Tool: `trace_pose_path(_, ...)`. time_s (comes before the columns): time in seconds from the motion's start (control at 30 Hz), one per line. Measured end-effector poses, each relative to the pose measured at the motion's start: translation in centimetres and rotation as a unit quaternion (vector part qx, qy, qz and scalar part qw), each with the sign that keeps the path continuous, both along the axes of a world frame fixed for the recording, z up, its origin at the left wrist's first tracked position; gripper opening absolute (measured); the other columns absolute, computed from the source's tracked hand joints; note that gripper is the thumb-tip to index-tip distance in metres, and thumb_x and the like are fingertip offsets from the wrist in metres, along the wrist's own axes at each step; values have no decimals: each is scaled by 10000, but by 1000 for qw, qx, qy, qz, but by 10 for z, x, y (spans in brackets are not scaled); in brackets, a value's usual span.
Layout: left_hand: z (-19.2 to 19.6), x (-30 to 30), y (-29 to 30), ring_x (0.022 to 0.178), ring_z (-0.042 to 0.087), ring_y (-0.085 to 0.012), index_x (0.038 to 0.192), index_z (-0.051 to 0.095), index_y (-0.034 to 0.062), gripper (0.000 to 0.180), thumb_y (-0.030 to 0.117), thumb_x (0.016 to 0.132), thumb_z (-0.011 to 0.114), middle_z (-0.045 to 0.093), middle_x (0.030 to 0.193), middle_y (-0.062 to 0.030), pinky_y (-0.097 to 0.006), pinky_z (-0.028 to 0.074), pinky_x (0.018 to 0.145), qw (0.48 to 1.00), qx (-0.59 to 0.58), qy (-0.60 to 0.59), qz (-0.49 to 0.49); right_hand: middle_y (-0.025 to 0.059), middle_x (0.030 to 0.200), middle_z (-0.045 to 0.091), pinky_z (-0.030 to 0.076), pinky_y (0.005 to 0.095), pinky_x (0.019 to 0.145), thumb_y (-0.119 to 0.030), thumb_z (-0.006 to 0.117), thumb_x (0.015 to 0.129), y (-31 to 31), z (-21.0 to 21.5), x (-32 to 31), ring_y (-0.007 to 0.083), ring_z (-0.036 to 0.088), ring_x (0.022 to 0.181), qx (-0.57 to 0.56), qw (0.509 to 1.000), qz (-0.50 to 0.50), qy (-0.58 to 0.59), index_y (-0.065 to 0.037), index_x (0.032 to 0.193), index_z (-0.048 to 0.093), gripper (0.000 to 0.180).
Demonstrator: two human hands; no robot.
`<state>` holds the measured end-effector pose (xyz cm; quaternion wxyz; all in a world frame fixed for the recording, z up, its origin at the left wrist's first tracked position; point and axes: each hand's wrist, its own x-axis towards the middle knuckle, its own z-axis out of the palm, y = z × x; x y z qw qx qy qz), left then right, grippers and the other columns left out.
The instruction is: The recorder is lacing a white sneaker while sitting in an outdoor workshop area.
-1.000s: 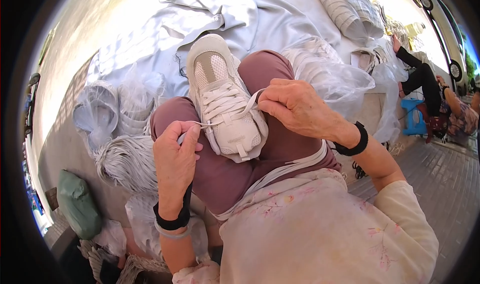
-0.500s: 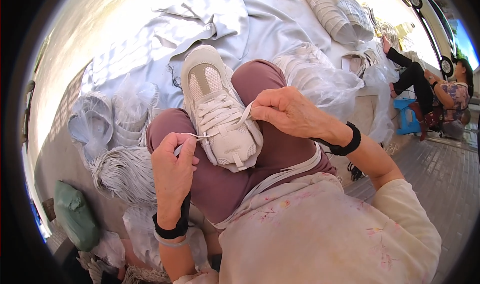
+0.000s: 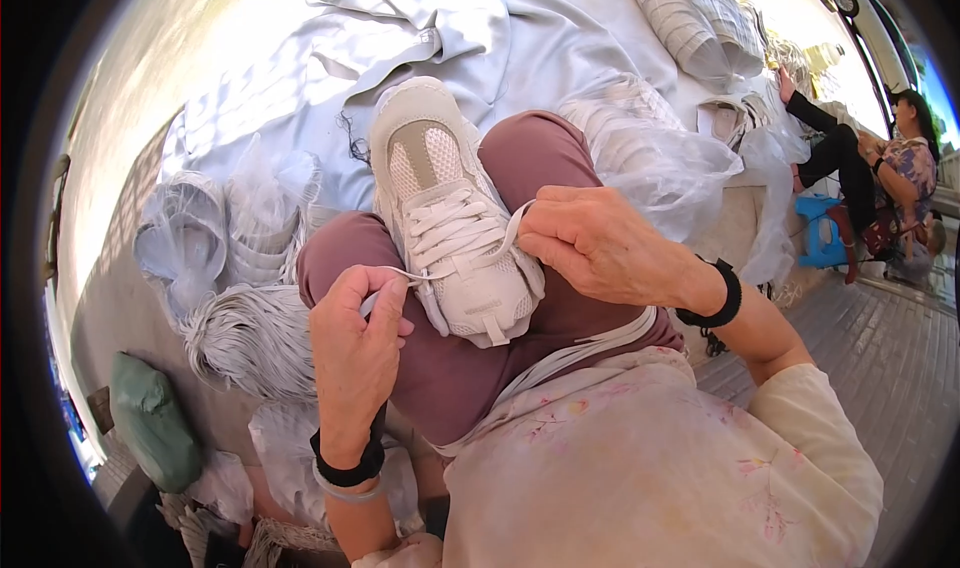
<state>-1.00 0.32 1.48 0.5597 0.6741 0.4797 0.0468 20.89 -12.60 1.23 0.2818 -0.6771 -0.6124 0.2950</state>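
A beige-white sneaker (image 3: 432, 168) with a mesh toe rests between my knees, toe pointing away from me. Its flat shoelace (image 3: 452, 230) crosses the tongue in several rows. Left of the shoe, my left hand (image 3: 360, 343) pinches one lace end, drawn out thin from the upper eyelets. My right hand (image 3: 610, 243) is closed on the other lace end, which bends in a loop beside the shoe's right edge. Both hands are just clear of the shoe. More loose pale laces (image 3: 570, 350) lie across my lap.
A thick bundle of grey-white laces (image 3: 255, 338) lies by my left knee, near plastic-wrapped shoe parts (image 3: 185, 233). Ahead spreads a pale blue cloth (image 3: 540, 38). Stacked wrapped parts (image 3: 680, 28) and clear plastic (image 3: 670, 173) lie to the right, with a seated person (image 3: 895, 168) beyond. A green bag (image 3: 150, 423) sits lower left.
The shoe and both hands sit slightly farther right in the picture. My right hand is a little lower, and its lace end, straighter before, now curves. Both grips stay closed.
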Motion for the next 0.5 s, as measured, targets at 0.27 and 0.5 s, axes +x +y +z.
trace_pose_path(0.27,-10,-4,-3,593,589,-77,908,639,6,189,191,944,618,614,757,-8,-215,475,527,999,31,-33,-11,92,736,580,445,337,624,-103,643,881,1,-11,2,233,554,671,-19,989,-83,122,-4,837,640,109)
trace_pose_path(0.5,-12,-7,-12,598,593,-79,928,633,-1,170,167,948,623,618,765,-15,-218,485,529,997,18,-76,17,62,752,578,440,312,613,-97,667,870,-1,-12,-5,186,548,676,0,993,-80,82,-11,875,649,88)
